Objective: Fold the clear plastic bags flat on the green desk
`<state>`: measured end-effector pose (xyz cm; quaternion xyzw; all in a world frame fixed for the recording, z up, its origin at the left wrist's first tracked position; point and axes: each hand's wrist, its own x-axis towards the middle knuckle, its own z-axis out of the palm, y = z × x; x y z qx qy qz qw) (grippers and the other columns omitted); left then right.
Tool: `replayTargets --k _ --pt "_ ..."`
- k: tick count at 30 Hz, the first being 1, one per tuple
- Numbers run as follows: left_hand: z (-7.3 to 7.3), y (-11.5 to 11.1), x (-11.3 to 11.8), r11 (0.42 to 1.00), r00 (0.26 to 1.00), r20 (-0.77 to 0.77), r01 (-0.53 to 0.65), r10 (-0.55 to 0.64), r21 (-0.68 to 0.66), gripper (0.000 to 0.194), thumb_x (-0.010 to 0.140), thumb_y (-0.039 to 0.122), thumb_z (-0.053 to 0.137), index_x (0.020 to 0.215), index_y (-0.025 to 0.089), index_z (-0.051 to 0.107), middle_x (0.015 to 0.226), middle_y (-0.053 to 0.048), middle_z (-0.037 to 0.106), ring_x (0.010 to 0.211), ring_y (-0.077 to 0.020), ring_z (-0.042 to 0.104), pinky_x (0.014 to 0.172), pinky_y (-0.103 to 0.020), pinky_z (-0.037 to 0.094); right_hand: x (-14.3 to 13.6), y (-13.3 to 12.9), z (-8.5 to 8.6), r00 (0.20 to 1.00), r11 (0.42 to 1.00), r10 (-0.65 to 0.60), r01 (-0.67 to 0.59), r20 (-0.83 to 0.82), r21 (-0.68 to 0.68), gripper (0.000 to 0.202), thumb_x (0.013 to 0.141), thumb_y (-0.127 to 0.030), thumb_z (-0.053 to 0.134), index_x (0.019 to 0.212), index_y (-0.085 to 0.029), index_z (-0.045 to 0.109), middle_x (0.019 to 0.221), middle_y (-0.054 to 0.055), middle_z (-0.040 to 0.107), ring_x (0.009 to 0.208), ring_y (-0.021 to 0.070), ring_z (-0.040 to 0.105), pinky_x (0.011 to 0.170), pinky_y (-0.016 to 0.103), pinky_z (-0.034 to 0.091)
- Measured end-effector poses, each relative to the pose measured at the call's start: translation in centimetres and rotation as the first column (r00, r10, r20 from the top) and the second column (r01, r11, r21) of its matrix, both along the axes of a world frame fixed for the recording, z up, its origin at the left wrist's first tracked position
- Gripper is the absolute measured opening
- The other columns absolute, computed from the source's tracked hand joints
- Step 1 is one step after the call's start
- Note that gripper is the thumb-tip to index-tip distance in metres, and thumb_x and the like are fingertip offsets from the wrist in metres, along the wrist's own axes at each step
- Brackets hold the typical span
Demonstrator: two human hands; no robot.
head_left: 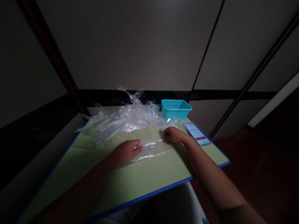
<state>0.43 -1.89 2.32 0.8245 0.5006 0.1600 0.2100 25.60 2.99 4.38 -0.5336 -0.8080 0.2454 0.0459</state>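
Observation:
A clear plastic bag [153, 150] is stretched between my two hands, low over the yellow-green table top [149, 177]. My left hand [128, 150] pinches the bag's left end between thumb and fingers. At its upper right corner my right hand [173, 135] is closed on the same bag, fingertips curled under and partly hidden. Behind both hands lies a loose heap of crumpled clear plastic bags [130, 116], spreading toward the table's left side.
A turquoise plastic basket [176, 114] stands at the table's back right. Nearer, by my right forearm, lies a phone [197, 133] with its screen lit. Blue edging [149, 196] runs round the table. Pale panels [140, 46] rise directly behind it.

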Motion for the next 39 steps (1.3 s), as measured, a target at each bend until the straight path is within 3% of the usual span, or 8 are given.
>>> replayTargets --k 16,22,26,28,30,33,35,39 --pt "0.1 0.3 0.0 1.000 0.999 -0.030 0.024 -0.023 0.010 0.024 0.080 0.031 0.038 0.064 0.018 0.049 0.061 0.001 0.052 0.063 -0.0149 0.048 0.056 -0.023 0.030 -0.2 -0.1 0.0 0.998 0.999 -0.051 0.051 0.032 -0.004 0.011 0.074 -0.020 0.059 0.078 -0.012 0.064 0.061 0.003 0.065 0.048 0.0106 0.055 0.048 0.019 0.036" --pt "-0.3 0.5 -0.1 0.999 0.997 -0.075 0.021 -0.019 0.028 0.024 0.081 0.031 0.037 0.066 0.019 0.051 0.062 0.001 0.053 0.062 -0.0150 0.048 0.055 -0.023 0.030 0.1 0.0 0.0 0.988 0.983 -0.134 0.123 0.076 0.136 0.010 0.070 -0.021 0.063 0.077 -0.013 0.064 0.077 0.007 0.066 0.064 0.0154 0.057 0.053 0.022 0.034" --pt "-0.3 0.5 -0.1 0.999 0.997 -0.071 0.034 -0.032 0.034 0.024 0.081 0.030 0.036 0.068 0.018 0.053 0.065 0.000 0.055 0.063 -0.0153 0.049 0.057 -0.023 0.031 0.4 0.2 0.2 0.977 0.947 -0.210 0.195 0.033 0.254 0.011 0.077 -0.019 0.056 0.083 -0.012 0.062 0.084 0.010 0.065 0.072 0.0160 0.056 0.058 0.022 0.035" --pt "-0.3 0.5 -0.1 0.999 0.997 -0.067 0.033 -0.031 0.030 0.023 0.080 0.029 0.037 0.068 0.019 0.053 0.065 0.000 0.056 0.064 -0.0153 0.050 0.057 -0.023 0.031 0.2 0.1 0.3 0.984 0.947 -0.169 0.176 -0.049 0.267 0.012 0.082 -0.020 0.050 0.085 -0.014 0.060 0.083 0.007 0.065 0.071 0.0133 0.055 0.059 0.021 0.037" --pt "-0.2 0.4 -0.1 0.999 0.998 -0.061 0.031 -0.029 0.024 0.023 0.080 0.029 0.037 0.067 0.019 0.052 0.064 0.001 0.055 0.064 -0.0152 0.050 0.057 -0.023 0.032 -0.3 -0.1 0.2 0.974 0.976 -0.076 0.116 -0.214 0.182 0.017 0.086 -0.023 0.044 0.085 -0.014 0.058 0.074 0.003 0.062 0.060 0.0097 0.053 0.054 0.019 0.037" --pt "0.0 0.3 0.0 0.999 0.999 -0.041 0.030 -0.029 0.027 0.023 0.081 0.029 0.037 0.065 0.019 0.051 0.063 0.001 0.055 0.064 -0.0150 0.050 0.058 -0.023 0.032 -1.1 -0.6 -0.1 0.891 0.999 0.007 -0.029 -0.455 -0.042 0.025 0.089 -0.028 0.040 0.080 -0.013 0.057 0.055 -0.003 0.052 0.041 0.0067 0.044 0.042 0.017 0.035" --pt "0.0 0.2 0.0 0.999 0.999 -0.035 0.024 -0.023 0.028 0.023 0.080 0.029 0.038 0.064 0.019 0.050 0.062 0.001 0.055 0.063 -0.0149 0.050 0.058 -0.023 0.033 -1.5 -0.9 -0.4 0.874 0.988 -0.006 -0.069 -0.487 -0.137 0.027 0.089 -0.029 0.041 0.076 -0.012 0.057 0.050 -0.004 0.048 0.036 0.0059 0.042 0.037 0.017 0.034" --pt "0.2 0.2 0.1 1.000 0.999 -0.045 0.013 -0.012 0.013 0.022 0.080 0.028 0.038 0.064 0.019 0.052 0.062 0.001 0.055 0.063 -0.0148 0.050 0.057 -0.023 0.032 -2.0 -0.9 -0.7 0.893 0.974 -0.078 -0.027 -0.443 -0.226 0.031 0.090 -0.029 0.041 0.070 -0.012 0.055 0.048 -0.003 0.051 0.035 0.0063 0.046 0.036 0.017 0.036"
